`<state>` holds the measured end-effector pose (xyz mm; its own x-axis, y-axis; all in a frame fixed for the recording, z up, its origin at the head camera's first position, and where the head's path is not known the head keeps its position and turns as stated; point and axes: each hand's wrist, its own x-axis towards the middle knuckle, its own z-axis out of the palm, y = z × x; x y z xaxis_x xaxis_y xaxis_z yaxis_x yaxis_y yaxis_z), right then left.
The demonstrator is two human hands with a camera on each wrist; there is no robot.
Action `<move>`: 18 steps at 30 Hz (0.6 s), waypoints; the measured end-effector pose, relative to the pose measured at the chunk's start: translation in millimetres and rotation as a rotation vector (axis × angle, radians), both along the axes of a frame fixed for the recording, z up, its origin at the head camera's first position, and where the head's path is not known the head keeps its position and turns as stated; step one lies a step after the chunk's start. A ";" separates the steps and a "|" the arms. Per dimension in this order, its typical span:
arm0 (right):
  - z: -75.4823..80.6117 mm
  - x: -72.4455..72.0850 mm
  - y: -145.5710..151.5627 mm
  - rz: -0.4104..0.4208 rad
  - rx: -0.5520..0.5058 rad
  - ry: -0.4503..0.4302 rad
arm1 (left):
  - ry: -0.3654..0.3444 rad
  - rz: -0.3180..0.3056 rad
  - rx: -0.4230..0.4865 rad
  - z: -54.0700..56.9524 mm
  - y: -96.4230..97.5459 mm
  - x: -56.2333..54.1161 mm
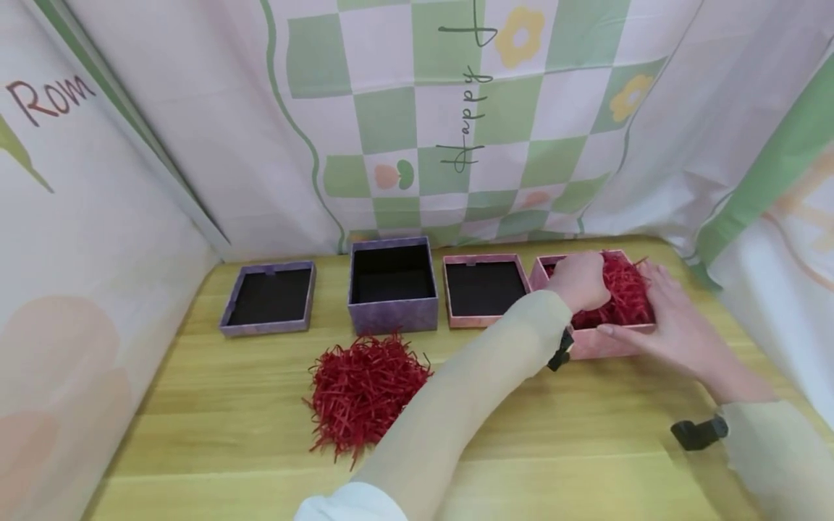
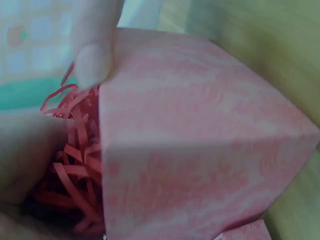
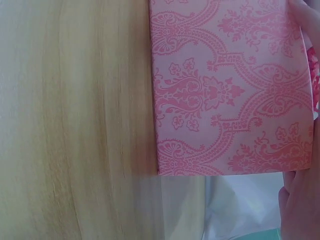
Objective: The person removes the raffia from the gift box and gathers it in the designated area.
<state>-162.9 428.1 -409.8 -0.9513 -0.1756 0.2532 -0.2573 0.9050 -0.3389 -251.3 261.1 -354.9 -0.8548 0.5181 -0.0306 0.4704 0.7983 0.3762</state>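
Note:
At the right of the head view, a pink patterned box (image 1: 609,344) holds red shredded paper (image 1: 625,293), which rises above its rim. My left hand (image 1: 580,281) reaches into the box with curled fingers among the shreds; its fingertips are hidden. My right hand (image 1: 684,336) grips the box from the right, thumb over the front rim and the other fingers along the right side. In the left wrist view, that thumb (image 2: 94,62) presses on the rim beside the strips. The right wrist view shows the box's pink wall (image 3: 230,95) between thumb and fingers.
A pink lid (image 1: 485,321) lies left of the pink box. Farther left are an open purple box (image 1: 394,316) with a black inside and a purple lid (image 1: 267,329). A heap of red shredded paper (image 1: 365,391) sits on the wooden table (image 1: 228,434). Curtains (image 1: 449,116) hang behind.

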 end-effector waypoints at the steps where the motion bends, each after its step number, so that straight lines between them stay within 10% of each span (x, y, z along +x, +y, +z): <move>1: 0.4 -0.1 0.0 -0.004 0.002 0.000 | -0.001 0.001 0.013 1.8 -3.2 -1.2; 18: 1.2 -8.4 -3.2 0.054 -0.190 0.050 | -0.098 0.039 0.358 20.9 -38.5 -11.6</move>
